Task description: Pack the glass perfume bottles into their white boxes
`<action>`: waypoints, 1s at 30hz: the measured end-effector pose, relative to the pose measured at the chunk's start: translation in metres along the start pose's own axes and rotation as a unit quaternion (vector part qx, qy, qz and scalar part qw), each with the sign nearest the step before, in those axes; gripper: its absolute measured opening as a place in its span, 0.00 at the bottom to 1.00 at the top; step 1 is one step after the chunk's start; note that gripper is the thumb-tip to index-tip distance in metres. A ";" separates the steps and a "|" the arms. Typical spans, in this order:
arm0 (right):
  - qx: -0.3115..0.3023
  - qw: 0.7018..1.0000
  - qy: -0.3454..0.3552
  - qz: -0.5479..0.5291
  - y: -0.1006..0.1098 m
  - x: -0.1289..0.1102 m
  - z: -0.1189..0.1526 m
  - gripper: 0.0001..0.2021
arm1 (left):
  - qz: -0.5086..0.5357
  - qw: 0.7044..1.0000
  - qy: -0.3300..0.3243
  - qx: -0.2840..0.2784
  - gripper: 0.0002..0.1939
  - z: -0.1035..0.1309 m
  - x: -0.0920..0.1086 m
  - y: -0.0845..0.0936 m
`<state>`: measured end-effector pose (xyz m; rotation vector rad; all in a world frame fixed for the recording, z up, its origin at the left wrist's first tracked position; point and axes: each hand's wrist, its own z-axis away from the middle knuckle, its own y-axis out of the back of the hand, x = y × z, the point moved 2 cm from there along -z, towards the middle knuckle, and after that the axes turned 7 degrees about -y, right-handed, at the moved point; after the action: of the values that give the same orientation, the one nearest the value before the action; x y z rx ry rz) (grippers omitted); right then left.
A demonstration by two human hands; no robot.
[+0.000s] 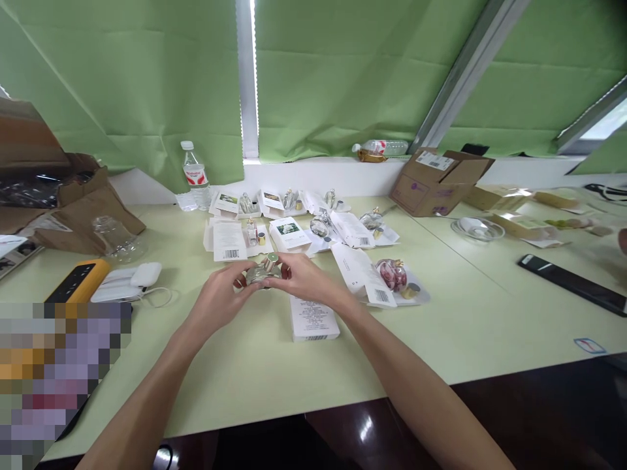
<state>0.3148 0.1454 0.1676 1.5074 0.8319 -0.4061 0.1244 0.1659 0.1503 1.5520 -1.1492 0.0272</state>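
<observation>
Between my two hands, a little above the table [230, 372], is a clear glass perfume bottle [255, 274] with a greenish-gold cap [271, 258]. My left hand [220, 290] grips its left side with thumb and fingers. On the other side, my right hand [298, 277] has its fingers at the cap and its thumb along the front of the glass. Below my right wrist lies a white printed box [316, 320] with a barcode, partly covered by that hand. To the right, a red-patterned bottle [392, 274] rests beside a loose gold cap [410, 291] and an opened white carton [360, 274].
Several white cartons [290, 235] with small bottles stand in rows behind my hands. A water bottle [196, 179] is upright at the back. Left are a brown paper bag [98, 209] and a yellow device [76, 284]; right, a cardboard box [426, 189] and a black phone-like slab [573, 284].
</observation>
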 end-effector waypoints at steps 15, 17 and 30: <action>0.085 0.983 -0.098 -0.128 0.054 0.023 -0.001 0.18 | 0.034 0.997 0.066 -0.003 0.23 0.008 0.015 -0.035; 0.050 0.982 -0.133 -0.125 0.056 0.030 0.000 0.19 | 0.030 0.998 0.046 -0.042 0.27 0.012 0.020 -0.047; -0.047 0.989 -0.133 -0.038 0.054 0.031 0.005 0.20 | 0.014 0.991 0.036 -0.132 0.42 0.018 0.017 -0.064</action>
<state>0.3754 0.1523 0.1836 1.3033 0.6882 -0.6021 0.1654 0.1332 0.1065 1.2909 -1.0716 -0.0476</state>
